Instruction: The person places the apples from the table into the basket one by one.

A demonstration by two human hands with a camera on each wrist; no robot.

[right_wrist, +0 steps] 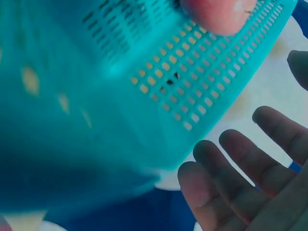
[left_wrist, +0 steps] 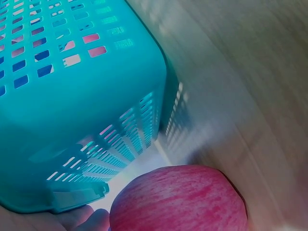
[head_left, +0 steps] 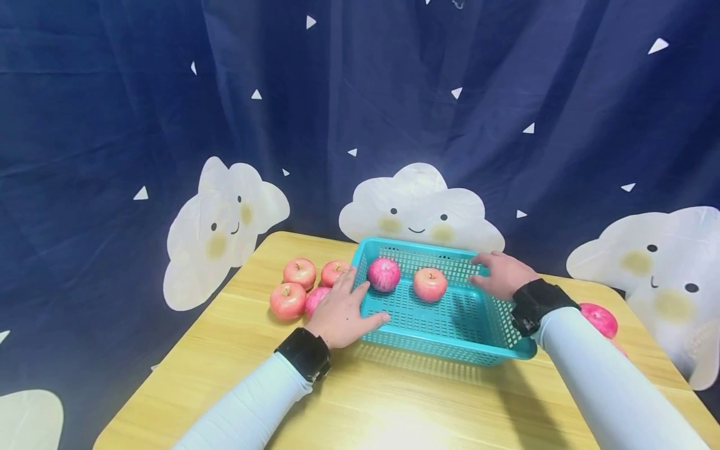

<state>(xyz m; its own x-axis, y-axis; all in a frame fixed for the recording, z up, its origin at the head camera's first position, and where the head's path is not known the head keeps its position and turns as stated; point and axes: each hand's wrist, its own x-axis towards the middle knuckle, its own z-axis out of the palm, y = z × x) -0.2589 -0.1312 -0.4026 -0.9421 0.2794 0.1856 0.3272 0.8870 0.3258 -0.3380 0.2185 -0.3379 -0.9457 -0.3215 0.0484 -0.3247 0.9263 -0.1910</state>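
Observation:
A turquoise perforated basket sits on the table with two apples inside: a dark pink one and a paler red one. My left hand is at the basket's left end, fingers spread and extended along the rim, thumb pointing over the near corner. Seen from the left wrist, a dark pink apple lies beside those fingers, outside the basket. My right hand hovers at the far right corner, fingers apart and holding nothing. In the right wrist view its fingers stand off the basket wall.
Left of the basket, several apples cluster on the wooden table. Another dark pink apple lies at the right, partly behind my right sleeve, with a second one just showing. A dark blue curtain with cloud faces hangs behind the table.

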